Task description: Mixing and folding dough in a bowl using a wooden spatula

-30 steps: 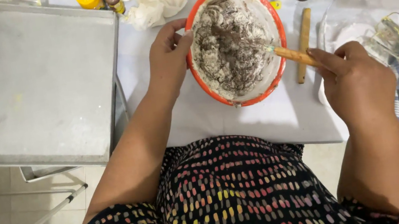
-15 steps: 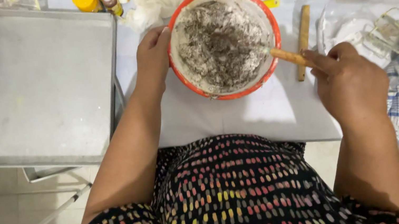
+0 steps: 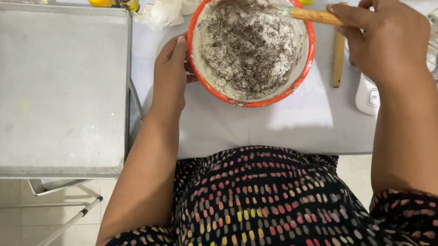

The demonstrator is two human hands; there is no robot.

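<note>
Right hand (image 3: 386,35): grip pinched on the wooden handle of a stirring tool (image 3: 314,15), tip buried in grey-brown speckled batter (image 3: 247,42). Since a second ago the hand has swung from the bowl's near-right side to its far-right rim; batter looks more evenly blended. Left hand (image 3: 171,73): fingers pressed to the orange bowl (image 3: 262,101) rim, steadying it on the white worktop (image 3: 289,123). Empty metal baking tray (image 3: 50,91) lies just left.
</note>
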